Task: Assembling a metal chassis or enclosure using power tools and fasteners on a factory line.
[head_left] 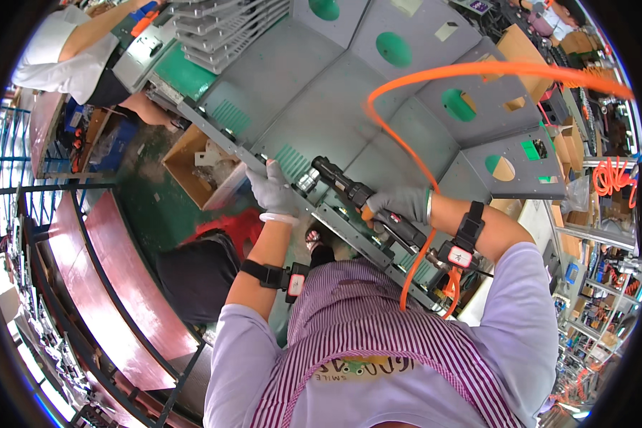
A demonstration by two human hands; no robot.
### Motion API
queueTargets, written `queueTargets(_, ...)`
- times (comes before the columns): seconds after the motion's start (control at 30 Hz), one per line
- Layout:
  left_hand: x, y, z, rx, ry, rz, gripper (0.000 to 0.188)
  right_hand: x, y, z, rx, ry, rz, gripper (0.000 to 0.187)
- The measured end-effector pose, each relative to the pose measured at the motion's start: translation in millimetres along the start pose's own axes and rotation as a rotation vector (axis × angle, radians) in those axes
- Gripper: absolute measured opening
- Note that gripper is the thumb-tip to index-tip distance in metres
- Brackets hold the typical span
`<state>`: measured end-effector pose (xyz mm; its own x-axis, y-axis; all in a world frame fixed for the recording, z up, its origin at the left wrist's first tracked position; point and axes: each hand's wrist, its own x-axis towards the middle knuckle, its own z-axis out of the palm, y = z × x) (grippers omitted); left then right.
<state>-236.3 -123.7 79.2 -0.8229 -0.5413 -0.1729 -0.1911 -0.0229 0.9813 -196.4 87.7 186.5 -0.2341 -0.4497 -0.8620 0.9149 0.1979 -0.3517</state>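
Note:
My right hand [405, 205], in a grey glove, is wrapped around a black air-powered hand tool [351, 187]. An orange air hose [411, 151] joins the tool's rear end and loops up over the work. The tool's silver nose [307, 181] lies close to the near rail [349, 232] of a large grey sheet-metal cabinet [307, 114]. Beside that nose, my gloved left hand [275, 191] is closed over the rail; some of its fingers are hidden. Small fittings sit along the rail.
A cardboard box [185, 160] with parts stands on the green floor beyond the rail. To the left are a black-covered seat [196, 278] and reddish benches [125, 264]. Another person [78, 53] works at the far left. Stacked metal brackets [217, 32] rest on the cabinet's far end.

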Motion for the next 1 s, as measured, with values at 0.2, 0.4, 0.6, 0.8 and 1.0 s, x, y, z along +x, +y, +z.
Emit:
queueTargets(0.2,-13.7,16.7,2.4,-0.064,0.041,-0.051,0.021,-0.6,1.4,-3.9,-0.039,-0.007,0.033,0.019)
queueTargets(0.4,-17.7,31.5,5.7,0.207,0.094,-0.007,0.026,8.2,4.3,-18.3,0.007,-0.117,0.101,0.017)
queueTargets(0.6,-20.4,31.2,7.0,0.208,0.064,-0.032,0.03,17.0,11.2,-29.6,0.058,-0.163,0.087,0.017)
queueTargets(0.8,-20.6,36.4,6.9,0.2,0.025,-0.067,0.032,9.8,-0.2,-33.7,-0.022,-0.149,-0.021,0.02)
queueTargets(1.0,-19.8,7.2,-12.3,0.297,-0.142,0.094,0.041,29.1,-33.1,-21.6,-0.014,-0.053,-0.13,0.023)
